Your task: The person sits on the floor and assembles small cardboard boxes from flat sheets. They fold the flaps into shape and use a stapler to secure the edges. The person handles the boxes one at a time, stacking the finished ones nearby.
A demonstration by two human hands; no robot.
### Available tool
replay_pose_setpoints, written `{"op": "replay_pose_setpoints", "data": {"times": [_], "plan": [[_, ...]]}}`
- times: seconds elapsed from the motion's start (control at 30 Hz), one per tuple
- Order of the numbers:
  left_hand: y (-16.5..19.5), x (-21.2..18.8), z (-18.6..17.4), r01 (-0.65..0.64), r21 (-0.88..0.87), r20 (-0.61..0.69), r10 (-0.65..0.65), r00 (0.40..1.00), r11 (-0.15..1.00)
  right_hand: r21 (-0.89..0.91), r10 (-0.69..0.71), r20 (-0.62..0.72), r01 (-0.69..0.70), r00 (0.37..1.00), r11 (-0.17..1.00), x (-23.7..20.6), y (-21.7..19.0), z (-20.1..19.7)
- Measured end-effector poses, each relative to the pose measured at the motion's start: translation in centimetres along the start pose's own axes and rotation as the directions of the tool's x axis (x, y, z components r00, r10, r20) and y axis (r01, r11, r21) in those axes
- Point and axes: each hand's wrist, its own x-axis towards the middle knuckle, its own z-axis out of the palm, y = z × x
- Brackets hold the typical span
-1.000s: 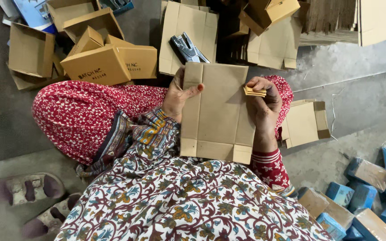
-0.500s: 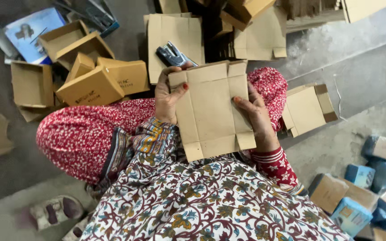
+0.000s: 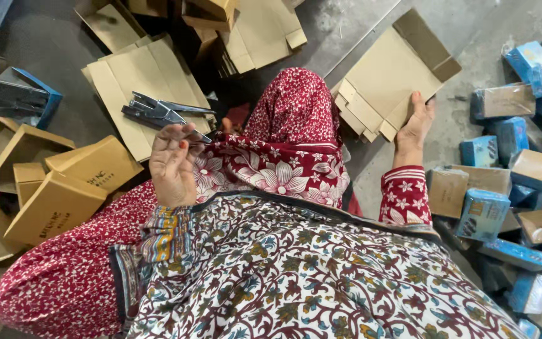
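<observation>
My right hand [image 3: 414,127] reaches out to the right and grips the near edge of a flat cardboard box blank [image 3: 391,76] that lies on the grey floor over a small stack of similar blanks. My left hand [image 3: 172,164] hovers over my red patterned lap with its fingers half curled. Its fingertips are right at the tip of a metal stapler [image 3: 158,112], and I cannot tell whether they touch it. The stapler rests on a pile of flat cardboard sheets [image 3: 130,78].
Several folded brown boxes [image 3: 58,188] lie at the left. Blue and brown wrapped packs [image 3: 490,210] crowd the right side. More cardboard sheets [image 3: 261,31] are piled ahead. A blue tray [image 3: 17,94] sits at the far left.
Both hands held the blank upright before me. Now the left hand has let go and dropped toward the stapler, while the right hand has carried the blank out to the floor on the right.
</observation>
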Motion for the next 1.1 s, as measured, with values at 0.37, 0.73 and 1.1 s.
{"op": "replay_pose_setpoints", "data": {"times": [0.37,0.73,1.1], "plan": [[0.0,-0.1,0.0,0.090,0.185,-0.029,-0.086,0.996,0.979,-0.917,-0.265,-0.352,-0.274,0.898,0.292,2.7,2.9,1.8],[-4.7,1.3,13.1,0.153,0.286,0.483,-0.281,0.829,0.946,0.465,0.001,0.505,-0.273,0.863,0.842,-2.9,-6.4,15.8],[-8.5,1.0,14.2,-0.173,0.621,0.734,-0.489,0.471,0.765,0.524,-0.003,0.760,-0.610,0.650,0.594,-8.9,-10.1,22.8]]}}
